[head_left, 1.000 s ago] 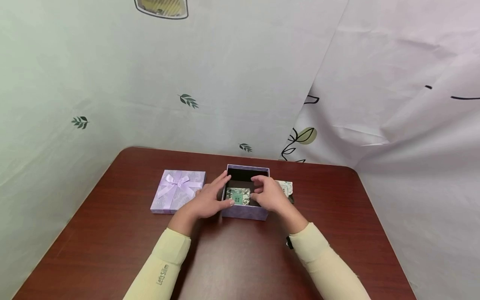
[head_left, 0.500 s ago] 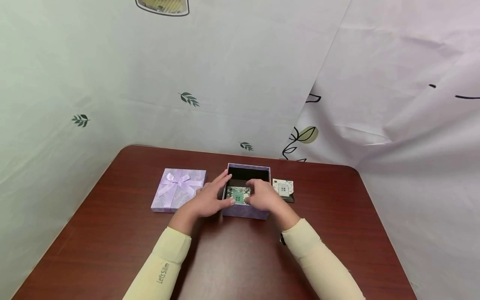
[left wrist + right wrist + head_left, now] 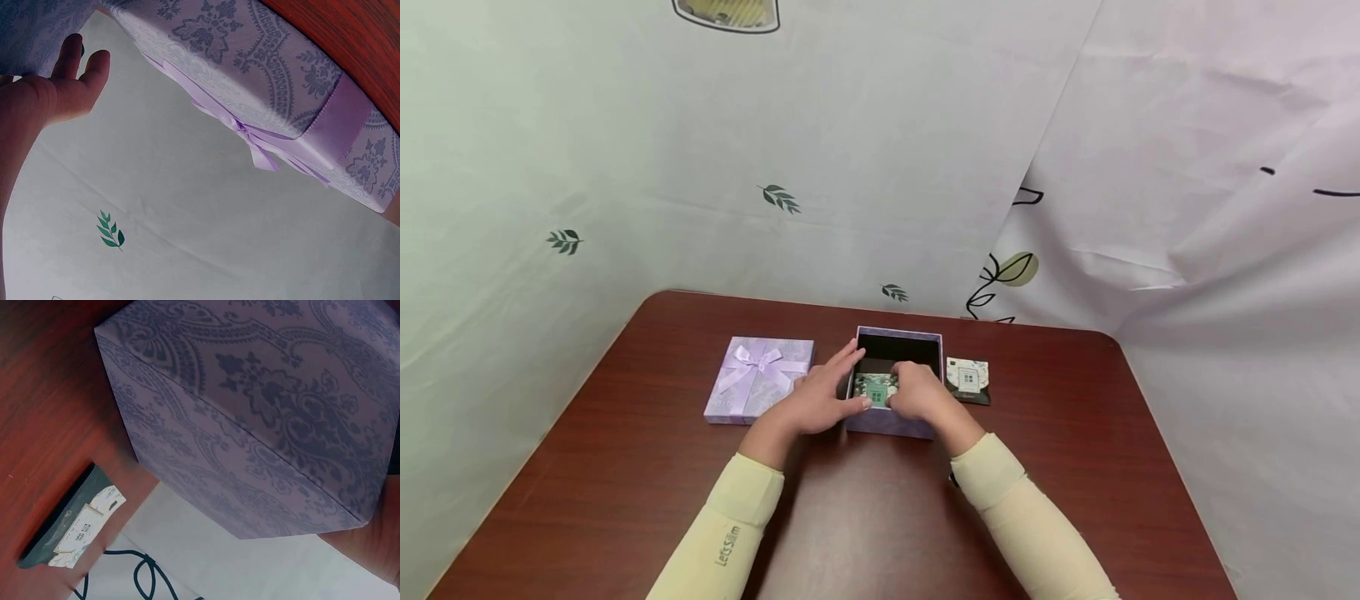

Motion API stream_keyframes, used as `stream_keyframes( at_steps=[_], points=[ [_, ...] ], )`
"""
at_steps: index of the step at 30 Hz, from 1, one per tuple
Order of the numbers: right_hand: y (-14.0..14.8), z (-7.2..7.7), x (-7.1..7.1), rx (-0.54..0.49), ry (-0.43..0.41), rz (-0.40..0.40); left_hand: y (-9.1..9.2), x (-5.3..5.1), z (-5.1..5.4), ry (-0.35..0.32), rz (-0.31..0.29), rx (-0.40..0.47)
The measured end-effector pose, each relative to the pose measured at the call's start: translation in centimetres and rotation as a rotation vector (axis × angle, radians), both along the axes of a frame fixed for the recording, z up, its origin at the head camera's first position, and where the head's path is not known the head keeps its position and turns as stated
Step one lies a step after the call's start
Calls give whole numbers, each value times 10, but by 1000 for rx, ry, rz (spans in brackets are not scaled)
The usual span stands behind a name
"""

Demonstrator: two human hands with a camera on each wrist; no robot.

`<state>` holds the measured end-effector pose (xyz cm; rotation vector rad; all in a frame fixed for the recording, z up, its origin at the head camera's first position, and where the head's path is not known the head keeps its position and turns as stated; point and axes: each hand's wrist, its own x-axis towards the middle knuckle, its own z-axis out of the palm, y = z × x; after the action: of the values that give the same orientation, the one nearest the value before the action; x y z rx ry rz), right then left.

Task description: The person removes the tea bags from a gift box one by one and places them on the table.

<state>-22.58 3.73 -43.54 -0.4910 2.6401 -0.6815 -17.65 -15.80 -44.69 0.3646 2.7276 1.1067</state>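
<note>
In the head view an uncovered purple box (image 3: 891, 423) with a dark inside stands on the table. A green-labelled floral packet (image 3: 876, 390) lies in its front left part. My left hand (image 3: 816, 400) rests at the box's left side, fingers spread and thumb over the front left corner. My right hand (image 3: 919, 393) reaches into the box, its thumb and fingers curled at the packet's right edge; the fingertips are partly hidden. In the left wrist view my left hand (image 3: 59, 94) touches the box's patterned wall (image 3: 37, 31). The box (image 3: 250, 412) hides my right fingers in the right wrist view.
A lilac lid with a ribbon bow (image 3: 758, 380) lies left of the box on the brown table (image 3: 880, 517). A second packet, floral and dark (image 3: 968, 380), lies just right of the box. A pale printed sheet (image 3: 850, 167) hangs behind the table.
My right hand has moved left and down inside the box to the green-labelled packet's edge, uncovering more of the second packet. My left hand stays at the box's left side.
</note>
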Motion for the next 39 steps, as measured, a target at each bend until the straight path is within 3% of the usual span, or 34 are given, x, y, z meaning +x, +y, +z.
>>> stream_keyframes(
  at_steps=[10, 15, 19, 28, 39],
  points=[
    [0, 1, 7, -61, 46, -61, -1, 0, -1, 7, 0, 4],
    [-1, 2, 9, -88, 72, -50, -1, 0, -1, 1, 1, 5],
    [-2, 0, 8, -128, 106, -46, -1, 0, -1, 2, 3, 11],
    [-8, -6, 1, -147, 88, -59, -1, 0, -2, -7, 1, 14],
    [-9, -8, 0, -215, 175, -129, 0, 0, -1, -10, 2, 17]
  ],
)
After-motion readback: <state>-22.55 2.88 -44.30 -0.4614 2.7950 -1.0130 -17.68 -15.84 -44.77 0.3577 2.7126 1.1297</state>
